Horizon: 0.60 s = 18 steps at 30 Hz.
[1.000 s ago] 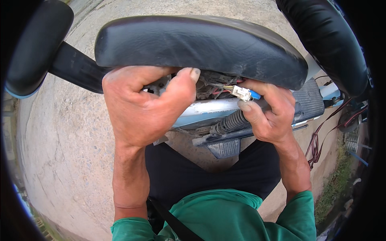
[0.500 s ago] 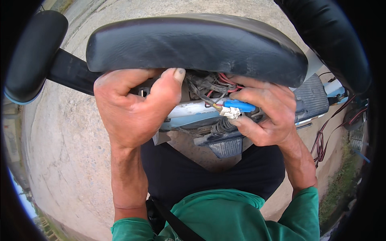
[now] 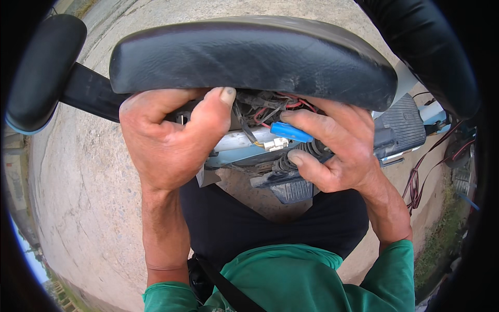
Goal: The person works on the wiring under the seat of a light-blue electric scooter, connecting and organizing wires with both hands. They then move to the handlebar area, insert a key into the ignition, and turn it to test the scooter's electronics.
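Observation:
A long black padded seat (image 3: 249,60) lies across the upper middle, above a pale blue and white frame (image 3: 241,139). My left hand (image 3: 174,136) is closed on the seat's near edge, thumb along the rim and fingertips hidden under it. Beneath the seat, red and grey wires (image 3: 257,110) show in a tangle. A blue connector (image 3: 292,132) and a white plug (image 3: 276,144) hang close together there. My right hand (image 3: 335,143) has its index finger against the blue connector. Its thumb stands apart below, and its other fingers reach under the seat.
A black padded backrest (image 3: 47,70) on a bracket is at the left, and another black pad (image 3: 423,52) at the upper right. Below the frame are a coil spring (image 3: 285,164) and a black footrest (image 3: 293,192). Loose dark red cable (image 3: 416,179) hangs at the right over concrete ground (image 3: 88,197).
The blue connector and white plug have shifted left. My right thumb has come away from the white plug. My left hand keeps its hold on the seat edge.

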Each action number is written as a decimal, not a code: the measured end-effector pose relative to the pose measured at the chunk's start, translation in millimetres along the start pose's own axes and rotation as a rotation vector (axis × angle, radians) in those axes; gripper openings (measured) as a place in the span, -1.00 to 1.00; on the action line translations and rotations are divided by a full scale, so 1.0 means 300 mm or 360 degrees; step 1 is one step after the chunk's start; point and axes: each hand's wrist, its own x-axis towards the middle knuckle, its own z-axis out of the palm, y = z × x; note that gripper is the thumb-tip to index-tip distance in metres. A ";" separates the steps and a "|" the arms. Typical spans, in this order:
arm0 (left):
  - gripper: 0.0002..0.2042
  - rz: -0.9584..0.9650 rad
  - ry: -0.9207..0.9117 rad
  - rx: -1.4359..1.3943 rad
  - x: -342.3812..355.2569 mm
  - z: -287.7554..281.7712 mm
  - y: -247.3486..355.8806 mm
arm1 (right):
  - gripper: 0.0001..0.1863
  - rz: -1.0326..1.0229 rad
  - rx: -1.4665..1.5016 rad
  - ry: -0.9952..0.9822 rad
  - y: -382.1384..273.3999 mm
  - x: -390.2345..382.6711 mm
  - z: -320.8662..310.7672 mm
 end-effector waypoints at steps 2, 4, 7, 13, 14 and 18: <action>-0.83 0.0004 -0.0011 0.0002 0.000 -0.003 0.000 | -0.50 0.0006 -0.0029 -0.0033 -0.012 0.012 -0.009; -0.83 0.0011 -0.0017 0.0000 -0.001 -0.003 0.000 | -0.51 0.0019 -0.0045 -0.0010 -0.019 0.019 -0.002; -0.84 0.0032 -0.0022 0.0003 0.002 -0.003 0.000 | -0.51 0.0082 -0.0047 0.0061 -0.025 0.025 0.021; -0.83 0.0047 -0.0038 -0.0011 0.000 -0.005 -0.003 | -0.66 0.0309 -0.0169 0.0128 -0.054 0.019 0.057; -0.83 0.0054 -0.0026 -0.0034 0.000 -0.001 -0.006 | -0.67 0.0341 -0.0162 0.0144 -0.050 0.014 0.063; -0.83 0.0031 -0.0022 -0.0034 -0.005 -0.002 -0.012 | -0.70 0.0392 -0.0121 0.0193 -0.050 0.019 0.074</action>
